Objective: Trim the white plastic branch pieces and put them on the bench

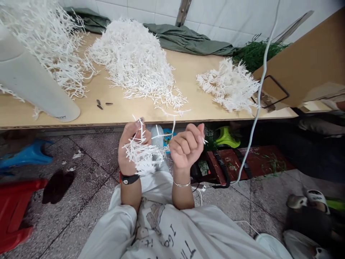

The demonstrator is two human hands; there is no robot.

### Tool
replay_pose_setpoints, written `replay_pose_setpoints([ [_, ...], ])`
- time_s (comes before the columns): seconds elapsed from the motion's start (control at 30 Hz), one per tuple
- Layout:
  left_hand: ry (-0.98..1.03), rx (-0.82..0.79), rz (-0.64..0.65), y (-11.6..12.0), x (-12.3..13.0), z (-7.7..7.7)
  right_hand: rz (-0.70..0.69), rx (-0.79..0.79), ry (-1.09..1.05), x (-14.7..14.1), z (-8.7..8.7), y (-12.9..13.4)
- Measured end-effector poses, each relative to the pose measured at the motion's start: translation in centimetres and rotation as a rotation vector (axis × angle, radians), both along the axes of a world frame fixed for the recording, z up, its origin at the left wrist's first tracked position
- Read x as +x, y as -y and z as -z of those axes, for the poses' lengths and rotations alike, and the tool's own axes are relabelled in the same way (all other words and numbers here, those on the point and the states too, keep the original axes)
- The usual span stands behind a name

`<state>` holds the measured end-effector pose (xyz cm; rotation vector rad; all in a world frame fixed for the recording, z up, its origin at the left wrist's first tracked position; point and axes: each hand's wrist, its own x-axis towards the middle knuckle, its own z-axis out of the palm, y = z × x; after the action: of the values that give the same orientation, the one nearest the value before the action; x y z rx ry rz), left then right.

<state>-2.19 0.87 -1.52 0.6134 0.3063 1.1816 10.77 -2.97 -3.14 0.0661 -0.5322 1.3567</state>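
Observation:
My left hand [128, 144] is closed around a tangled cluster of white plastic sprigs [145, 158], with one thin stem standing up at the thumb. The cluster hangs between my wrists, in front of the table's near edge. Beside it, my right hand [185, 145] is curled with fingers folded in, and a small white tip [205, 141] pokes out at its thumb side. A single white branched sprig [174, 126] shows between the hands and the table edge; what holds its lower end is hard to see. On the table [188, 72] lies a large heap of white sprigs [134, 57].
A smaller white heap [229, 84] lies to the right and another pile [51, 43] at far left, behind a white bottle [35, 75]. Several dark seeds [99, 104] lie near the edge. A pale cable [260, 93] hangs down at right. Stools [24, 154] stand below.

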Motion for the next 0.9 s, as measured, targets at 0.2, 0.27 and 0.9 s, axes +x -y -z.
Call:
replay_pose_setpoints([
  [0.2,-0.02,-0.136,-0.05,0.6,0.5,0.2,-0.16,-0.223,0.204,-1.0,-0.1,-0.1],
  [0.27,-0.025,-0.111,-0.018,0.2,0.4,0.2,-0.217,-0.278,0.189,-1.2,-0.2,-0.1],
  [0.9,-0.032,-0.202,0.015,-0.6,0.7,-0.2,-0.312,-0.614,0.006,-1.8,-1.0,-1.1],
])
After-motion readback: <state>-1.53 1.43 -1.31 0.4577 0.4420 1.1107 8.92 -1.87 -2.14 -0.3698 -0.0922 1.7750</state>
